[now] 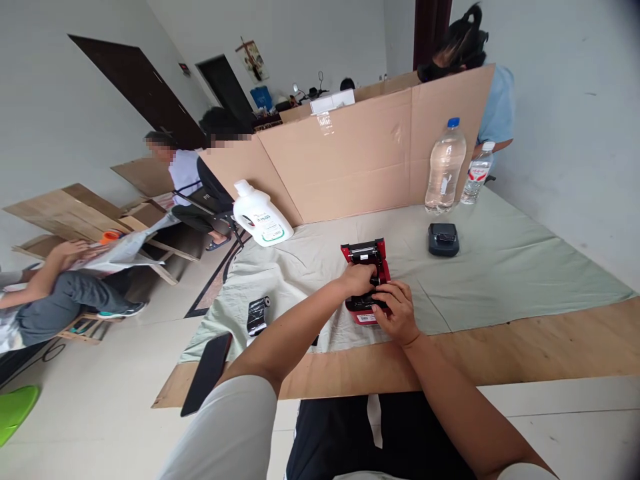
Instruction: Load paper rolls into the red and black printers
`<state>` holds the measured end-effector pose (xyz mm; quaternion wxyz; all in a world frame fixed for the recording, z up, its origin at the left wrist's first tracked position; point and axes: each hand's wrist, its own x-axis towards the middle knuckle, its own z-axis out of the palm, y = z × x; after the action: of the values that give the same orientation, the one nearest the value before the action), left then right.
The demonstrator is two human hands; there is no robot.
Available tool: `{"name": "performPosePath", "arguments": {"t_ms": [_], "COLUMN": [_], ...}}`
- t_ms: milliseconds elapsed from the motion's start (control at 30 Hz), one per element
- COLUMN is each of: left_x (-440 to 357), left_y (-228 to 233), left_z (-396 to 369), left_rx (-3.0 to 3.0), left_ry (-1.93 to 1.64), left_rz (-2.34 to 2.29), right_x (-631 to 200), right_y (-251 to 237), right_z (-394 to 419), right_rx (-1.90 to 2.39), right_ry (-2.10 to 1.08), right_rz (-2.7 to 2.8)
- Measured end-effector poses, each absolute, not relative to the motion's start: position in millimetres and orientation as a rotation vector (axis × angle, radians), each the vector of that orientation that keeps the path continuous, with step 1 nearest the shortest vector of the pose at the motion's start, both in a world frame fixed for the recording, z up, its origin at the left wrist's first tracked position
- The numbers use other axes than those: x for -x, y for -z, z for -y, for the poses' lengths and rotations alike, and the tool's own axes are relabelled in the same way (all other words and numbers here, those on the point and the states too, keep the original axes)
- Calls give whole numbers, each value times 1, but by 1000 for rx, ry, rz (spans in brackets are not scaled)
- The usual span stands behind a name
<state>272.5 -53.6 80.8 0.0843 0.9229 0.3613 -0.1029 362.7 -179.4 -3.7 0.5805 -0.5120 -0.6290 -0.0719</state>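
A small red and black printer (367,316) stands on the cloth in front of me, its lid raised at the far side. My left hand (358,279) reaches into the body from the left, fingers curled down inside. What those fingertips hold, if anything, is hidden. At the near right corner, my right hand (397,312) grips the printer, with its thumb at the front and fingers over the upper edge. A dark ribbon roll (257,316) lies on the cloth to the left of my left forearm.
A black phone (207,373) lies by the left table edge. Farther back are a white jug (263,217), a black boxy device (443,240), a large bottle (445,167) and a smaller bottle (478,175). A cardboard partition (345,160) stands behind. Other people sit beyond it and at left.
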Motion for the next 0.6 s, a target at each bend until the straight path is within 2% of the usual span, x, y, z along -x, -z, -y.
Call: {"name": "performPosePath", "arguments": {"t_ms": [367, 600], "left_x": [-269, -263], "left_y": [-76, -72], "left_z": [51, 43], "left_rx": [-2781, -2810], "left_ry": [141, 212], "left_rz": [-1077, -1013], "right_x": [-360, -359], "right_y": [3, 4], "right_z": [179, 179], "right_rx": [1199, 1221], "right_ry": [289, 283], "right_rz": [1441, 1427]}}
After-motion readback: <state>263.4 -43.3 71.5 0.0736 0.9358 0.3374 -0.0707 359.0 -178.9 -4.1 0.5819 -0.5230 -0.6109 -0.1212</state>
